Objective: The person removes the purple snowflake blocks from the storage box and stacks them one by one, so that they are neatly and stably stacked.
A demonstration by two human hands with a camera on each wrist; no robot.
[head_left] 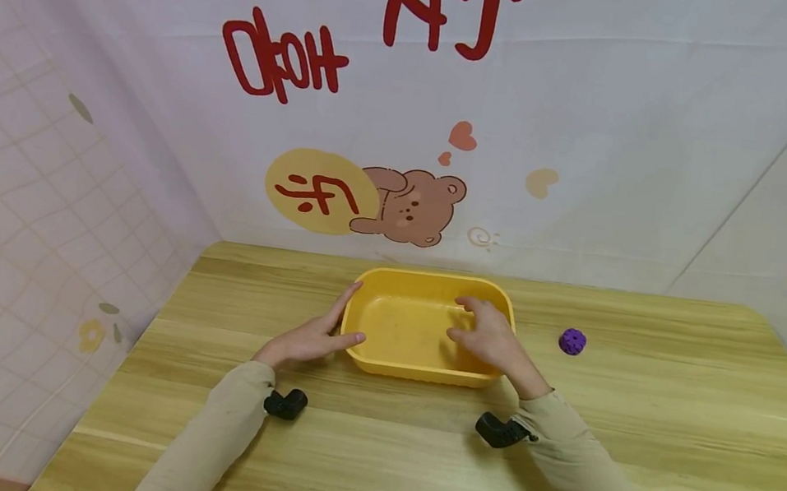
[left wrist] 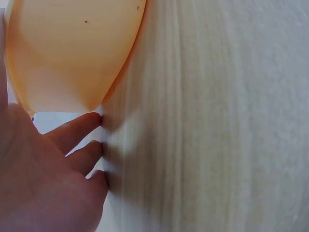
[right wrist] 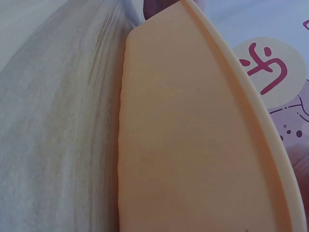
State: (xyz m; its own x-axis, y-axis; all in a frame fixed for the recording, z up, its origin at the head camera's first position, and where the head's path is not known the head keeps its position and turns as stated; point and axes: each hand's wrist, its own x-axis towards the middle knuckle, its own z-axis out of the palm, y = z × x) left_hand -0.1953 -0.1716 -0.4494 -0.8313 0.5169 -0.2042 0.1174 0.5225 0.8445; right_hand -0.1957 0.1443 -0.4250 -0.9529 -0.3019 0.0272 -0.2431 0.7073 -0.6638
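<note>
A yellow plastic basin (head_left: pixel 421 374), rectangular with rounded corners, sits near the back of the wooden table, and its inside is bare. At its left end is my left hand (head_left: pixel 309 341), thumb at the rim and fingers straight along the outside. In the left wrist view, the fingertips (left wrist: pixel 96 150) meet the tabletop beside the basin's end wall. My right hand (head_left: pixel 489 337) hangs over the basin's right part with fingers spread and relaxed, holding nothing. The basin's near wall (right wrist: pixel 183 121) fills much of the right wrist view.
A small purple knobbly ball (head_left: pixel 572 341) lies on the table (head_left: pixel 363 474) right of the basin. Behind the table hangs a white cloth (head_left: pixel 603 124) with red lettering and a printed bear. Black wrist mounts (head_left: pixel 285 404) show at both sleeves.
</note>
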